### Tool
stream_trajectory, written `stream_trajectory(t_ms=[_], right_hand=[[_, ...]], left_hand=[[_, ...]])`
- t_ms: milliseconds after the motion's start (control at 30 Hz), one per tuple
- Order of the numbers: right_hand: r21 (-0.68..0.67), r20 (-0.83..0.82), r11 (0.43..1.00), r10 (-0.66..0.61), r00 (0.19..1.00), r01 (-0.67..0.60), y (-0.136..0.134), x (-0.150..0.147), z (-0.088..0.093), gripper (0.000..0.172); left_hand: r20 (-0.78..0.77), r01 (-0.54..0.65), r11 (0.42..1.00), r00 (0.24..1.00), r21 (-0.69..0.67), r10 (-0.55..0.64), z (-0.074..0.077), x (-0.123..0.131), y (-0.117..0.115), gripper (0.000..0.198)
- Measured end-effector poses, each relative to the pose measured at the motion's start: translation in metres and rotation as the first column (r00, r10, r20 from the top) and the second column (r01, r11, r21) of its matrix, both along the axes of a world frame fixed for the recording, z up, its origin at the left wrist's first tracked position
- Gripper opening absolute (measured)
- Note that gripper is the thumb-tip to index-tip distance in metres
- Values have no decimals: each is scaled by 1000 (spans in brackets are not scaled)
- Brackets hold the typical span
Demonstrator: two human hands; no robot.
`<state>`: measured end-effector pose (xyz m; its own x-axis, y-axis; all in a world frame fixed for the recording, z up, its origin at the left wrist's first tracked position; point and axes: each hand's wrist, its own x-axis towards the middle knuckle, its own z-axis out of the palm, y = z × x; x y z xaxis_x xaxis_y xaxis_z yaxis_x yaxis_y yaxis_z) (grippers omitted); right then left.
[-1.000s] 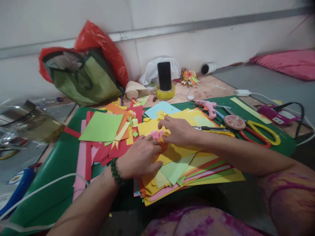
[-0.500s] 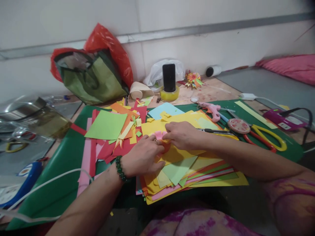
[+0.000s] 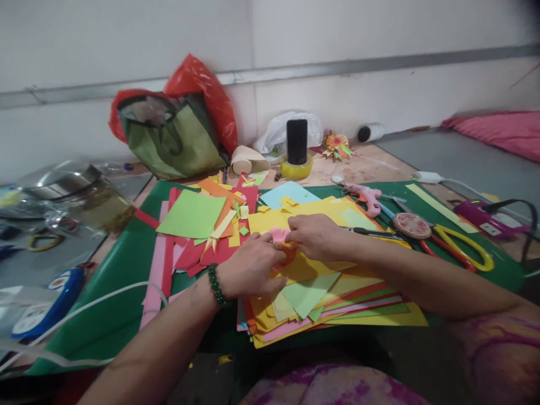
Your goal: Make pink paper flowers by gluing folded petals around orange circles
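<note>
A small pink and orange paper piece [image 3: 279, 234] lies between my hands, above a stack of coloured paper [image 3: 312, 270]. My left hand [image 3: 257, 264], below a green bead bracelet [image 3: 216, 285], has its fingers curled at the left side of this piece. From the right, my right hand [image 3: 314, 236] pinches the piece's right edge with bent fingers. Part of the piece is hidden by the fingers. A light green sheet [image 3: 311, 292] rests on the stack just below my hands.
Right of the stack lie a pink glue gun [image 3: 369, 198], a craft knife [image 3: 371, 232] and yellow-and-red scissors [image 3: 464, 247]. A phone [image 3: 297, 142] stands in a tape roll [image 3: 297, 167] at the back. Paper scraps [image 3: 228, 236] and a jar [image 3: 101, 202] are at left.
The view has shifted, so the scene sits slightly lower and farther right. Both hands stay at the pink and orange piece with almost the same hold.
</note>
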<state>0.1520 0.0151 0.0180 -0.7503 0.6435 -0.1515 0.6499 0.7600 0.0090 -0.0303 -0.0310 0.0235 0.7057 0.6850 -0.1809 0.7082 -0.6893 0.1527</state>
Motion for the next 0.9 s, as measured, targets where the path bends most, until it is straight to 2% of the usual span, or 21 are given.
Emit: stream_trajectory(t_ms=[300,467,633,767,833,900], right_hand=[[-20,20,1000,8,1000,-8,0,-2,-3,27],[-30,52,999,34,998,-33,-5,2,5,31],[-32,59,999,9,998,-8,-9,3,6,37],[-58,82,998,3,997,2,-10,0,5,35],[-70,29,997,-12,1000,14,-9,3,10,35],[-59,-111,998,-44,993,38,-9,10,17,33]], left_hand=[[3,-4,1000,1000,13,4,1,0,-1,18],[43,14,1000,999,23,-15,-2,-1,0,17],[58,25,999,998,33,-27,-2,-1,0,15],[60,27,999,998,38,-29,-2,-1,0,14],[53,29,999,998,37,-31,-2,-1,-1,14],[44,27,999,999,38,-29,-2,-1,-1,14]])
